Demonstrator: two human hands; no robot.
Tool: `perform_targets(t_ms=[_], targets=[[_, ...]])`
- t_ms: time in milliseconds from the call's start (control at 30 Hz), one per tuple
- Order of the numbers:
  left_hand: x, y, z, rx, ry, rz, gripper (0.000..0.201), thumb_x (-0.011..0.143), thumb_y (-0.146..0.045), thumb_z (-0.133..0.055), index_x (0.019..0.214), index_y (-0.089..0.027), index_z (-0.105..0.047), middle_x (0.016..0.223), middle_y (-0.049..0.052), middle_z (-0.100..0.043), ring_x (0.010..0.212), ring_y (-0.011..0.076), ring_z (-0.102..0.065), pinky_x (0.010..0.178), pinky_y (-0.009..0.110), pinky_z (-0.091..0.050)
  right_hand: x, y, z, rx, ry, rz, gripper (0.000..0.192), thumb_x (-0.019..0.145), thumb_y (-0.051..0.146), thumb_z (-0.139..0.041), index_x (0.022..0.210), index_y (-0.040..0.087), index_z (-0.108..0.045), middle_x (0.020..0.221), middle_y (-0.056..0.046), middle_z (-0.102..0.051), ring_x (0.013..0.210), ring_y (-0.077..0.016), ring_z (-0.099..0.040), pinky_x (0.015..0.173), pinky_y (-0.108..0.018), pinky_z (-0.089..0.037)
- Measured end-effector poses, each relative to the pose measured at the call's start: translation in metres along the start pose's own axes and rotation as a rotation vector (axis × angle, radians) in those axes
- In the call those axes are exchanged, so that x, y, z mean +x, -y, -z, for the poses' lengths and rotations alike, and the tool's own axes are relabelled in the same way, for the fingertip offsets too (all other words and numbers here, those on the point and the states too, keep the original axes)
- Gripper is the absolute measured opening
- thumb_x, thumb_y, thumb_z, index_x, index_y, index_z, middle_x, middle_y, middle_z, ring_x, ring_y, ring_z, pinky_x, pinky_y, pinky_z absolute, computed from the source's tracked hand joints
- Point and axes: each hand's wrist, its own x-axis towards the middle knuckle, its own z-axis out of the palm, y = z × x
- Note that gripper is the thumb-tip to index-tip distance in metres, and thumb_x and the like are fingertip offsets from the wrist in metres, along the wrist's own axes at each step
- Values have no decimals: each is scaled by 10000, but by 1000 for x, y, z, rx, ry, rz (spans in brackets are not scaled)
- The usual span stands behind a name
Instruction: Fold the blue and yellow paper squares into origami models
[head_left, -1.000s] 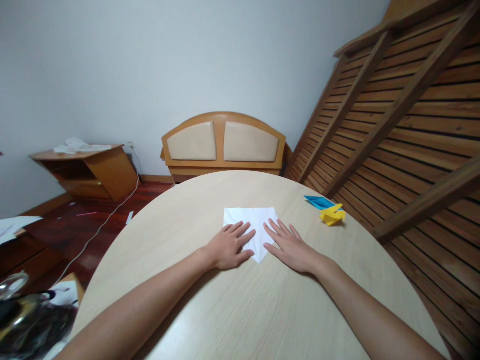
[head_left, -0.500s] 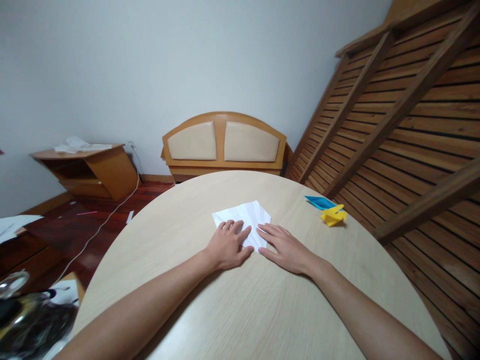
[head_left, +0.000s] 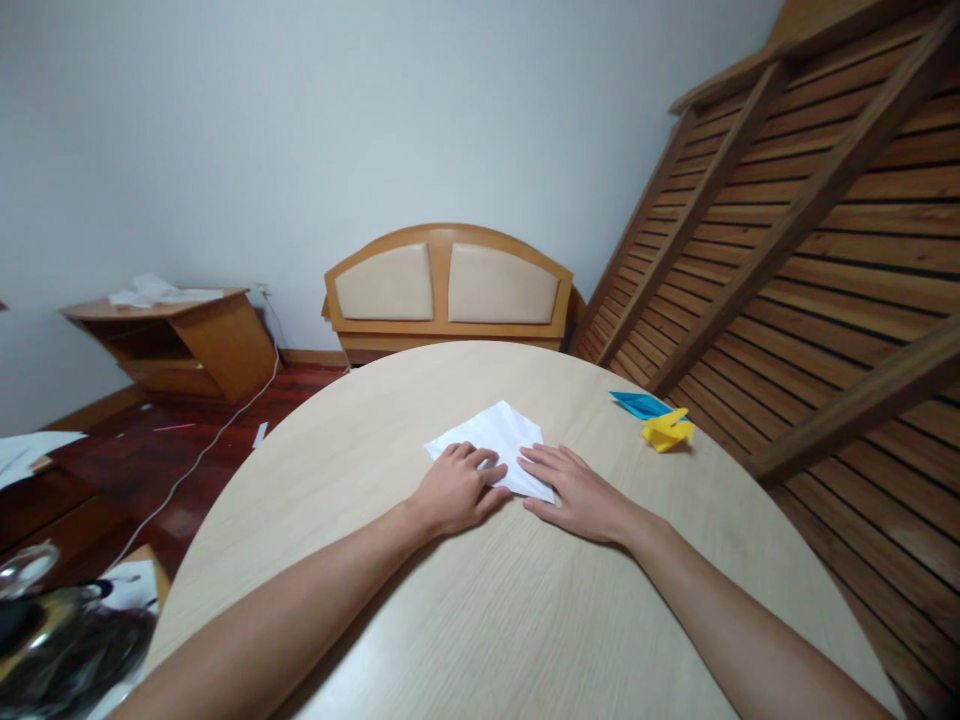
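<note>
A folded sheet of white paper [head_left: 495,430] lies on the round pale wooden table [head_left: 517,610]. My left hand [head_left: 459,488] rests on its near left part, fingers stretched out and slightly bent, covering that edge. Across from it, my right hand [head_left: 574,490] lies flat on the paper's right side, with its fingers spread and its thumb by the near right corner. Creases show on the paper between the two hands. Neither hand grips anything.
To the right on the table are a blue folded-paper boat shape [head_left: 641,404] and a yellow folded-paper figure [head_left: 667,431]. A wooden headboard [head_left: 450,330] stands behind the table. Slatted wooden panels [head_left: 795,260] lean at the right. A low cabinet [head_left: 217,345] stands at the left.
The white paper has turned a little on the table; its top corner shifted left and its near corner right. My hands have moved slightly with it and stay on it.
</note>
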Motion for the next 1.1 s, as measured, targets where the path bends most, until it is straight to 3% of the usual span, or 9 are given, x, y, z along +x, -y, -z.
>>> perform_targets(t_ms=[200, 333, 467, 667, 833, 1100], targets=[[5, 6, -3, 30, -17, -40, 360, 1019, -382, -430, 879, -180, -694, 899, 62, -720, 832, 206, -644, 787, 342, -454, 2, 6, 4, 30, -10, 76, 397, 994, 449, -480, 1333, 290, -612, 1457, -65, -537, 1374, -260, -441, 1153, -477, -308], [8, 8, -5, 98, -13, -32, 333, 1001, -308, -446, 786, -159, -652, 729, 61, -699, 703, 188, -651, 696, 304, -447, 3, 2, 0, 53, -48, 93, 326, 1000, 363, -492, 1275, 301, -654, 1391, -55, -599, 1330, -257, -493, 1142, -493, -326], [7, 7, -6, 155, -21, -39, 218, 957, -268, -500, 823, -167, -638, 689, 52, -695, 652, 190, -659, 643, 289, -440, 4, -2, -4, 49, -84, 100, 296, 992, 293, -500, 1229, 264, -676, 1337, -61, -639, 1288, -257, -528, 1109, -489, -371], [5, 7, -8, 177, -55, -92, 213, 971, -285, -495, 851, -171, -628, 670, 45, -696, 618, 179, -658, 631, 279, -449, 3, 1, -1, 100, -128, 87, 233, 940, 188, -526, 1108, 232, -682, 1269, -66, -673, 1253, -247, -549, 1086, -462, -394], [4, 5, -7, 162, -66, -177, 256, 995, -293, -469, 828, -171, -619, 687, 31, -698, 615, 161, -657, 629, 272, -451, 2, 6, 4, 133, -104, 46, 94, 918, 251, -585, 945, 227, -671, 1259, -64, -671, 1246, -258, -545, 1071, -442, -399], [4, -3, 4, 128, 22, -241, 191, 933, -263, -522, 822, -163, -640, 730, 49, -698, 668, 175, -657, 624, 281, -453, -1, 4, 13, 164, -76, 31, 96, 896, 249, -604, 898, 227, -697, 1243, -64, -685, 1217, -248, -575, 1056, -402, -413]])
